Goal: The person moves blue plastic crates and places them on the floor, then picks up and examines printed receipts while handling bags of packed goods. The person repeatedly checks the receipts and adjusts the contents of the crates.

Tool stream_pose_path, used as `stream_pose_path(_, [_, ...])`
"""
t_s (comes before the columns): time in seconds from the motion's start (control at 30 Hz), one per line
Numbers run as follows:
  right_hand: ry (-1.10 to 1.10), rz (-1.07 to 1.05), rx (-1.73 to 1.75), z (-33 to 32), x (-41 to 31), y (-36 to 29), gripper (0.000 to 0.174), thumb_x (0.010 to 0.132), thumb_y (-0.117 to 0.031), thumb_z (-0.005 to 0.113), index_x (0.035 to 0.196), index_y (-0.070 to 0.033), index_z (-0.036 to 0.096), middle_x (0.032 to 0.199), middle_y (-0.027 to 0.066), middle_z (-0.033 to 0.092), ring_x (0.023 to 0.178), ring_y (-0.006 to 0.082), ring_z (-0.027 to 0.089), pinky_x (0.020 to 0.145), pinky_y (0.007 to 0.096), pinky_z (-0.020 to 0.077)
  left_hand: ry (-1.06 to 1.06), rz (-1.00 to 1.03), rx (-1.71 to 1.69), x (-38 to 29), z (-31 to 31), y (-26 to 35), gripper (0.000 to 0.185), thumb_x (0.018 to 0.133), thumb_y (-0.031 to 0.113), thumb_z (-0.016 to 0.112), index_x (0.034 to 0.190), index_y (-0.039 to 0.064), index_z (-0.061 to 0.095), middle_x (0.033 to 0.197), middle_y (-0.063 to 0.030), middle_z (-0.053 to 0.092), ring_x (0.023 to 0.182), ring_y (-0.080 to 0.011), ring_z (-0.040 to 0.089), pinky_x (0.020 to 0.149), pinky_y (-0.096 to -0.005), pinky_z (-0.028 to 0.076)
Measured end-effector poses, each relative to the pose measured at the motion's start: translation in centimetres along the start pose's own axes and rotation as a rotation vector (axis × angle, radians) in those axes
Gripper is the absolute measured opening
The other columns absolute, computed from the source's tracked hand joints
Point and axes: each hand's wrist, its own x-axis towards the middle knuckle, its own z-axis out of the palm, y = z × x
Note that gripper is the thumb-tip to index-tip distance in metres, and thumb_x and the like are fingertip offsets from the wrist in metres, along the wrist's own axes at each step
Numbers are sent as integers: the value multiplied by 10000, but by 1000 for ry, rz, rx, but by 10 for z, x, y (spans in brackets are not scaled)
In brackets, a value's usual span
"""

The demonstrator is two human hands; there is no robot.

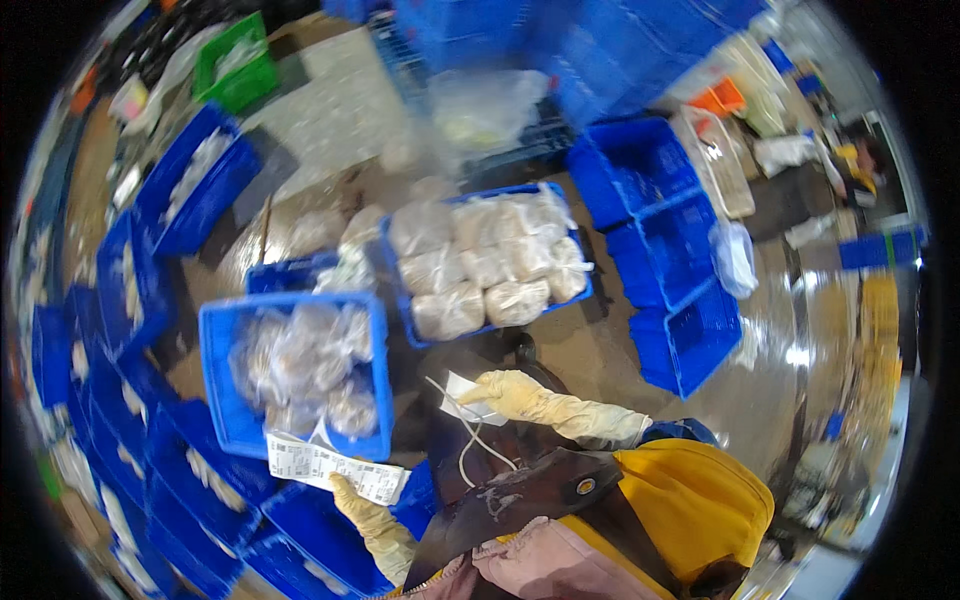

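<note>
My left hand (367, 517), in a cream rubber glove, grips a strip of printed labels (337, 469) by its lower edge. The strip overlaps the near rim of a blue plastic crate (295, 300) that holds several tied clear plastic bags (300, 360). My right hand (510, 394), gloved alike, pinches a white slip of paper (456, 390) before my dark apron (525, 480). A white cord (469, 442) hangs from the apron beside that slip. Ahead, another blue crate (414, 339) is packed with filled, knotted plastic bags (480, 262) of pale brown contents.
Three blue bins (660, 255) stand in a row at the right, their insides bare. Many blue crates (172, 442) crowd the left side. A green crate (247, 82) lies at the upper left. Tall blue crates (600, 45) and a clear plastic bag (487, 109) are at the back. The brown floor looks wet.
</note>
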Motion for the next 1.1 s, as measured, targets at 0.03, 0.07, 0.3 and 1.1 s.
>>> stream_pose_path(0.03, [63,35,29,-15,-13,15,412,742,-41,513,1052,-243,695,957,85,626,911,289,602,820,357,484,59,-35,64,8,24,-2,492,910,429,548,1114,-18,524,881,-152,629,739,-237,621,643,-366,541])
stream_pose_path(0.07, [79,106,31,-38,-21,35,407,744,-45,515,1050,-245,695,964,84,626,911,290,601,819,358,484,-35,25,112,18,57,-8,473,909,431,551,1055,-19,555,860,-134,632,702,-225,620,622,-353,542])
stream_pose_path(0.3, [334,37,-161,-193,-48,193,349,782,-100,514,1048,-256,677,922,99,634,819,286,620,729,378,505,-146,26,179,36,270,-127,497,924,443,528,1070,-32,553,872,-115,611,694,-193,592,618,-307,525])
stream_pose_path(1.1, [385,513,-137,-538,-177,512,409,712,-4,449,963,-166,729,920,162,670,891,311,633,816,366,496,-19,113,-120,127,613,-309,392,923,294,568,1219,40,529,1028,-77,654,849,-211,654,733,-356,557])
